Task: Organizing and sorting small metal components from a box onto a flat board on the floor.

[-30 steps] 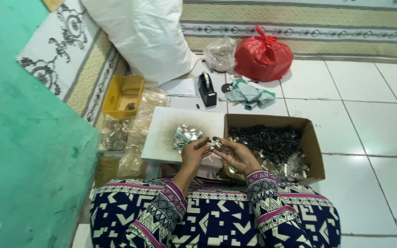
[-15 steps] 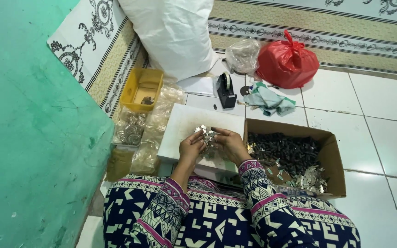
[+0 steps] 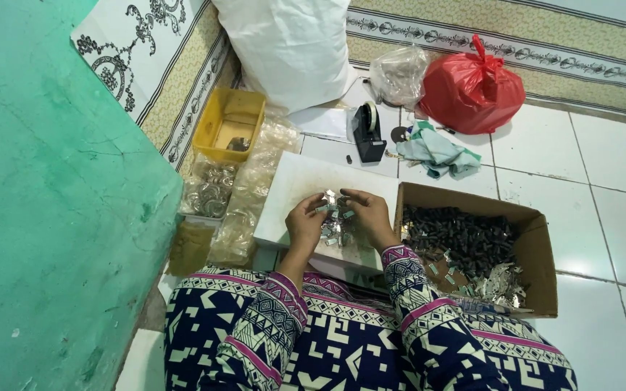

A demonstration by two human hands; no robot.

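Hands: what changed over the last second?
Right hand moved from the cardboard box's edge left onto the white board, meeting the left hand over the small silvery pieces; what either grips is unclear. Box, board, yellow tray and red bag unmoved.

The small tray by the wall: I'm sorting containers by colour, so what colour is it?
Yellow. The small rectangular plastic tray shows best in the head view, beside the wall.
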